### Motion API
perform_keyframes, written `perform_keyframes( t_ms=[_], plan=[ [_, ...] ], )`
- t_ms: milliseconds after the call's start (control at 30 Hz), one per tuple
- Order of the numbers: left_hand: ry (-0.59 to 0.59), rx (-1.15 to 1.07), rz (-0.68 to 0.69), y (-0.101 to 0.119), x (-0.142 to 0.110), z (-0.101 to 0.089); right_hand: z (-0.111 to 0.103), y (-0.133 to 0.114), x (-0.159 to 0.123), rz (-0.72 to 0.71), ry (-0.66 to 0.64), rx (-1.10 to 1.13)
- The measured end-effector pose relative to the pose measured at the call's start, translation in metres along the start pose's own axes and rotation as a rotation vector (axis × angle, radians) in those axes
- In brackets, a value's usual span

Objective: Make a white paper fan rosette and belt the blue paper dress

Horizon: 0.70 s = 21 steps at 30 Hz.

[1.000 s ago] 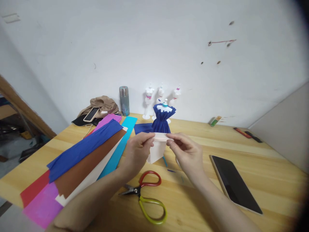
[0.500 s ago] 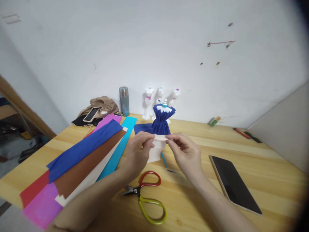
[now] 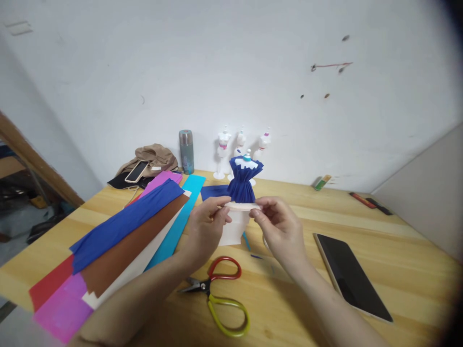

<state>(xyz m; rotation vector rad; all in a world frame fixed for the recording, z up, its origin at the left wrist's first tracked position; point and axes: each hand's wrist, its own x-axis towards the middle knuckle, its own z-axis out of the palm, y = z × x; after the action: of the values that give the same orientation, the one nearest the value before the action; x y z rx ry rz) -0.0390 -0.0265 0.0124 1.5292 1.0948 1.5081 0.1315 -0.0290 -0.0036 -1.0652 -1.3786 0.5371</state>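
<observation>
My left hand [image 3: 208, 229] pinches the left end of a pale cream paper strip [image 3: 234, 230], and my right hand [image 3: 280, 229] pinches its right end. The top edge is folded over between my fingertips, while the rest hangs down toward the table. Just behind the paper stands a small white mannequin [image 3: 246, 164] wearing a gathered dark blue paper dress [image 3: 241, 187]; its lower part is hidden by my hands and the paper. Scissors [image 3: 204, 285] with one red and one yellow-green handle lie partly spread on the table in front of my hands.
Colored paper sheets [image 3: 126, 226] fan out at left. A dark-screened tablet [image 3: 352, 274] lies at right. Along the wall are a thermos [image 3: 186, 152], several white mannequins [image 3: 223, 144], a brown cloth [image 3: 155, 156] with a phone [image 3: 137, 171] on it, and a small green box [image 3: 322, 182].
Both hands keep their hold on the cream paper at about the same place. Its folded top edge has shifted slightly and the hanging part has swung a little.
</observation>
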Motion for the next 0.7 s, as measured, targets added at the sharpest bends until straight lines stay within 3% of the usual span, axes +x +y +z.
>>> perform_keyframes(
  t_ms=[133,300,700],
  plan=[
    [-0.002,-0.025,-0.072,0.001,0.0,0.001,-0.001,-0.002,0.0,-0.026,-0.026,-0.008],
    [-0.005,-0.048,-0.052,-0.002,0.0,0.002,-0.001,0.001,0.001,-0.087,-0.051,-0.044],
    [-0.012,0.085,0.313,-0.01,0.001,0.0,-0.001,0.001,0.0,-0.171,-0.018,-0.167]
  ],
)
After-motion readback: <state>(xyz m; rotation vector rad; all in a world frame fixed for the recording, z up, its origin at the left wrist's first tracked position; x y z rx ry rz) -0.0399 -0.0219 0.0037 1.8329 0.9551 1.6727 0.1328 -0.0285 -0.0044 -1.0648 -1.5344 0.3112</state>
